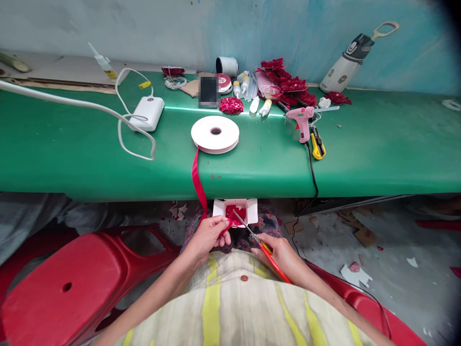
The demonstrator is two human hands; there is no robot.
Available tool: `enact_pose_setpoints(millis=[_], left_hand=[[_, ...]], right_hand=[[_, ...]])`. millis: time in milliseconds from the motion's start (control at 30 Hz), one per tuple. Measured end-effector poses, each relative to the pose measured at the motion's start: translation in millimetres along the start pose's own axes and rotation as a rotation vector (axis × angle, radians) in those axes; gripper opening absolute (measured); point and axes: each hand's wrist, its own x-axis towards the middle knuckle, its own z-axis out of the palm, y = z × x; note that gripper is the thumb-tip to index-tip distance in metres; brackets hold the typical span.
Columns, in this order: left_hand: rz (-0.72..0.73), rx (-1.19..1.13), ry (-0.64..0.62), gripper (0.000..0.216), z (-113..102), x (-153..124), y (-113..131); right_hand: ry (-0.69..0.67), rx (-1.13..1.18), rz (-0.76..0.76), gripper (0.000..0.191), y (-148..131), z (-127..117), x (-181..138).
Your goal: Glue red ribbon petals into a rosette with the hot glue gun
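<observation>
My left hand (pixel 213 234) pinches the end of a red ribbon (pixel 198 179) above my lap. The ribbon runs up over the table edge to a white spool (pixel 215 133) lying flat on the green table. In my right hand (pixel 279 249) is a pair of scissors (pixel 265 251) with red-orange handles, its blades pointing up and left close to the ribbon end. Just beyond both hands, a small white box (pixel 253 211) rests on my lap with red pieces (pixel 236 214) inside.
On the green table (pixel 173 168) lie a pink glue gun (pixel 302 120), a yellow cutter knife (pixel 317 144), a white power adapter (pixel 147 113), small bottles (pixel 265 108) and a pile of red sequined pieces (pixel 288 84). A tumbler (pixel 344 65) stands behind. A red stool (pixel 68 283) is at left.
</observation>
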Motion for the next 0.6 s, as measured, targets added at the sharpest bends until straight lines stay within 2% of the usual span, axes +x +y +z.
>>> enact_pose_setpoints(millis=[67, 133, 267, 367, 467, 600], left_hand=[[0.028, -0.018, -0.008, 0.016, -3, -4, 1], [0.078, -0.024, -0.074, 0.017, -4, -11, 5], [0.153, 0.027, -0.310, 0.039, 3, -29, 18], [0.175, 0.059, -0.430, 0.051, 10, -37, 26], [0.205, 0.088, -0.434, 0.051, 13, -38, 28], [0.182, 0.170, -0.327, 0.032, 7, -36, 25]], right_hand=[[0.009, 0.058, -0.025, 0.025, 0, -2, -3], [0.044, 0.141, -0.100, 0.028, -4, -4, -6], [0.132, 0.320, -0.246, 0.036, -27, -9, -4], [0.187, 0.466, -0.230, 0.036, -47, -9, 3], [0.243, 0.563, -0.195, 0.034, -56, -6, 10], [0.343, 0.451, -0.180, 0.033, -52, -6, 19]])
